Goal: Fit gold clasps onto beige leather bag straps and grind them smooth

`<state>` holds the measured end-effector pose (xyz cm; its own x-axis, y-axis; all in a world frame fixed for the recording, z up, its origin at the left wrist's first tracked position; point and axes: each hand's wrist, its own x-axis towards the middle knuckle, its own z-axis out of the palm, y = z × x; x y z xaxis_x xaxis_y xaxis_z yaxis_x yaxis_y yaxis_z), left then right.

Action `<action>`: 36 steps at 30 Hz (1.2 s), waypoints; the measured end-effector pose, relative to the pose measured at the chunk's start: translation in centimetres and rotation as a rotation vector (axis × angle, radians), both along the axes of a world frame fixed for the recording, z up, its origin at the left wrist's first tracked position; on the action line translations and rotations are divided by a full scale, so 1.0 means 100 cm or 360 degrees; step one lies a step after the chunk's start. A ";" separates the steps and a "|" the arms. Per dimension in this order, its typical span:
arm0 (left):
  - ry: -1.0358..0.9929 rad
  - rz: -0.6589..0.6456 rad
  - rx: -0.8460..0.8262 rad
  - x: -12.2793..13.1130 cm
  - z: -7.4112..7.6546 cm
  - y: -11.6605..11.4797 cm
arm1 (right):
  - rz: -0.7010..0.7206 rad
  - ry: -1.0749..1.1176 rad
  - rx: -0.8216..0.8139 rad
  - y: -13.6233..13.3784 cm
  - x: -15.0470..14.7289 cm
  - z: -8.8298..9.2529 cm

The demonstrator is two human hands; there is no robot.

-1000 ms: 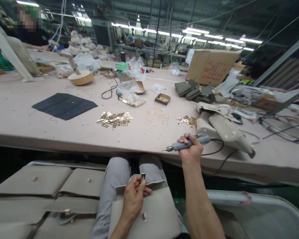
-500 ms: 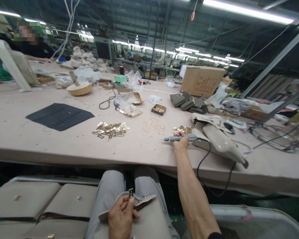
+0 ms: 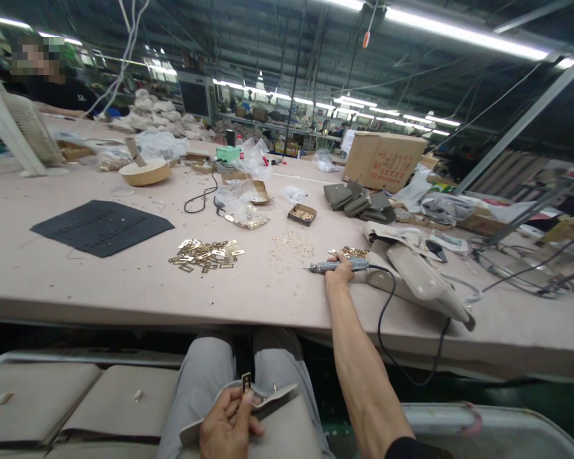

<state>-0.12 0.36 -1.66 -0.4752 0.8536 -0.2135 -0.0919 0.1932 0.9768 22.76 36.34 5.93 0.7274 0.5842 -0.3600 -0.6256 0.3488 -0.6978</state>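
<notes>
My right hand (image 3: 340, 268) reaches out onto the pink table (image 3: 124, 280) and is closed round a grey corded electric screwdriver (image 3: 337, 266), whose tip points left and lies low over the tabletop. Just ahead of it lie scattered small gold screws (image 3: 291, 242) and gold metal plates (image 3: 349, 253). My left hand (image 3: 227, 424) stays in my lap, pinching a small gold clasp (image 3: 245, 382) on the flap of a beige bag (image 3: 272, 421).
A pile of gold buckles (image 3: 205, 252), a dark mat (image 3: 100, 224), a small box of screws (image 3: 301, 213), beige bags (image 3: 421, 271), grey-green pouches (image 3: 358, 199) and a cardboard box (image 3: 385, 160) lie on the table. Beige bags (image 3: 67, 401) fill a bin at my left. Another person (image 3: 52, 83) sits at far left.
My right hand has moved forward from the table's edge onto the tabletop, carrying the screwdriver toward the gold screws. The left hand keeps its hold on the clasp.
</notes>
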 end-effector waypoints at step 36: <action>0.0008 0.0004 0.0007 0.006 0.012 0.002 | 0.0009 -0.0012 0.0122 0.002 -0.004 -0.009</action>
<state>0.50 0.57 -0.50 -0.4785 0.8532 -0.2076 -0.0876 0.1888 0.9781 22.39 36.51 5.04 0.7266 0.6137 -0.3089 -0.6226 0.3980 -0.6738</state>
